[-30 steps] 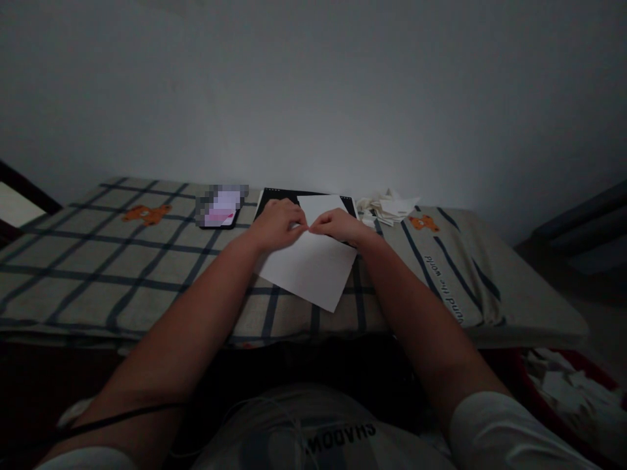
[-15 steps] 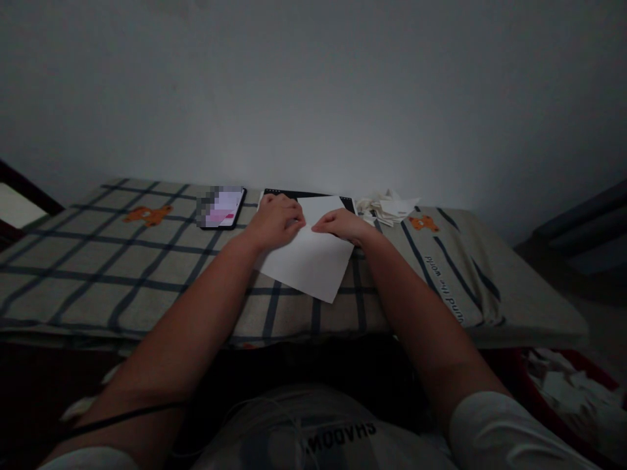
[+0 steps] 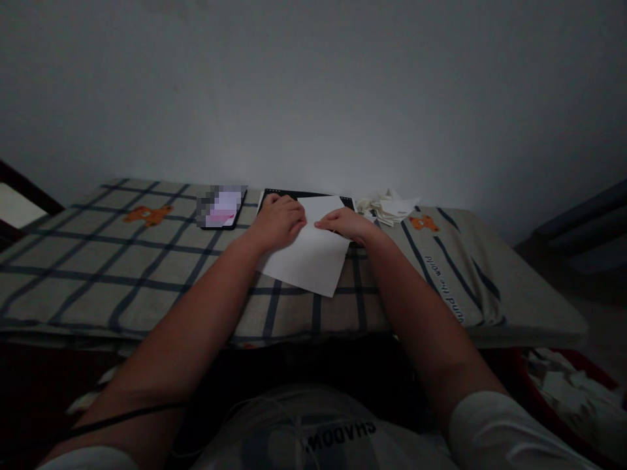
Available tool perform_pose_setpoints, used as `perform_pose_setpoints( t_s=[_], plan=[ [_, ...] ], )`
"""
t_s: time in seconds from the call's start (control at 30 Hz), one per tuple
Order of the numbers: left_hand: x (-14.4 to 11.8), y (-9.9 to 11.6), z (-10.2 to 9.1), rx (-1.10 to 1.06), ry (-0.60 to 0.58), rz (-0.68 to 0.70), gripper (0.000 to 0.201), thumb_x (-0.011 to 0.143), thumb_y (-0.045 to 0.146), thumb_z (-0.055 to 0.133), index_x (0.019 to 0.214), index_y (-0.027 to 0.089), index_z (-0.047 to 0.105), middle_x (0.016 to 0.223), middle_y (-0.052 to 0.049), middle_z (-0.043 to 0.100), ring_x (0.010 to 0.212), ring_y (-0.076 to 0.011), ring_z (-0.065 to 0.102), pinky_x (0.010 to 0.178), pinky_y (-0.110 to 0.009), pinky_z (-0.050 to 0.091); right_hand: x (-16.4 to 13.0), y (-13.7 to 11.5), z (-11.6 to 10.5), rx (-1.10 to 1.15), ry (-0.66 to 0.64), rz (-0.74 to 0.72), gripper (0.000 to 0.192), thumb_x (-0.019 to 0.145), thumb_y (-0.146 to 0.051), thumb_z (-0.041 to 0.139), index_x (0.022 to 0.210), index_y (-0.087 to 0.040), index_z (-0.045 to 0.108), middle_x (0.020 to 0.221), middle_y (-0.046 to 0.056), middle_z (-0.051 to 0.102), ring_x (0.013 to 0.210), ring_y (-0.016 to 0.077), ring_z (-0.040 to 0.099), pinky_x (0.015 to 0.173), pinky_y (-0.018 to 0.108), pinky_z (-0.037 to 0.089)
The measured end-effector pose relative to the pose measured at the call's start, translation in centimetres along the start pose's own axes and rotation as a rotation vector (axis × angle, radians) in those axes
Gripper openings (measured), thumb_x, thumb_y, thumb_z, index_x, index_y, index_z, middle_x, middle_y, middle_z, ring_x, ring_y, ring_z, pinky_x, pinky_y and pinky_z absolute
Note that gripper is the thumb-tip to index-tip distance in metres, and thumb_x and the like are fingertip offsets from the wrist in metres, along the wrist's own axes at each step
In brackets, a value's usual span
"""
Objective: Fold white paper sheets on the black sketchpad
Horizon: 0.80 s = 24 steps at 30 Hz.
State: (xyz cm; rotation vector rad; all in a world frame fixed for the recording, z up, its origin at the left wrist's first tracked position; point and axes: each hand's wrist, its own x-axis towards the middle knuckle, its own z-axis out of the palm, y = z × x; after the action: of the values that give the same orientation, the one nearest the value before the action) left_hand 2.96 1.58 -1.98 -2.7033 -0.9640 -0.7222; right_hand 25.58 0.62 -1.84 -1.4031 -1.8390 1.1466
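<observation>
A white sheet of paper (image 3: 308,264) lies askew over a dark, white-edged board (image 3: 313,194), its near corner reaching out over the checked cloth. My left hand (image 3: 280,222) rests on the sheet's left side with fingers curled and the tips pressed together at the paper. From the other side my right hand (image 3: 347,224) comes in, thumb and forefinger pinched on the paper close to the left fingertips. A narrow gap separates the two hands. Whatever fold lies under the fingers is too small to make out.
To the left a phone (image 3: 223,209) with a lit screen lies on the checked cloth (image 3: 161,245). Crumpled white paper pieces (image 3: 389,207) are heaped right of the board. A red bin (image 3: 582,365) of white scraps stands low at right. A wall rises behind the table.
The sheet's near corner has drawn back slightly toward the wall. My right hand has shifted a little to the right, and my left hand has turned slightly, its fingers closer together.
</observation>
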Motion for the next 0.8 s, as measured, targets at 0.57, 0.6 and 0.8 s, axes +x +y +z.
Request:
perform_pose_setpoints(
  t_s=[0.57, 0.6, 0.8],
  plan=[
    [0.2, 1.0, 0.4, -0.034, -0.03, -0.003, 0.025, 0.094, 0.03, 0.049, 0.091, 0.023, 0.073, 0.101, -0.009, 0.075, 0.104, -0.0301, 0.059, 0.094, -0.053, 0.032, 0.3, -0.1, 0.7, -0.103, 0.052, -0.109, 0.018, 0.076, -0.035, 0.074, 0.075, -0.017, 0.077, 0.078, 0.005, 0.073, 0.069, 0.0143, 0.055, 0.069, 0.029, 0.042],
    [0.2, 0.9, 0.4, -0.04, -0.035, -0.003, 0.025, 0.094, 0.03, 0.049, 0.09, 0.023, 0.073, 0.101, -0.009, 0.075, 0.104, -0.03, 0.059, 0.094, -0.052, 0.032, 0.3, 0.0, 0.7, -0.096, 0.043, -0.108, 0.018, 0.076, -0.035, 0.075, 0.075, -0.017, 0.078, 0.078, 0.005, 0.074, 0.069, 0.0144, 0.055, 0.068, 0.029, 0.042],
    [0.1, 0.4, 0.3, -0.058, -0.029, -0.015, 0.026, 0.095, 0.032, 0.048, 0.09, 0.022, 0.072, 0.104, -0.01, 0.075, 0.105, -0.0302, 0.058, 0.094, -0.052, 0.033, 0.6, 0.9, -0.1, -0.077, 0.01, -0.067, 0.027, 0.073, -0.041, 0.075, 0.078, -0.015, 0.078, 0.075, 0.004, 0.072, 0.064, 0.0132, 0.052, 0.06, 0.028, 0.038]
  ],
)
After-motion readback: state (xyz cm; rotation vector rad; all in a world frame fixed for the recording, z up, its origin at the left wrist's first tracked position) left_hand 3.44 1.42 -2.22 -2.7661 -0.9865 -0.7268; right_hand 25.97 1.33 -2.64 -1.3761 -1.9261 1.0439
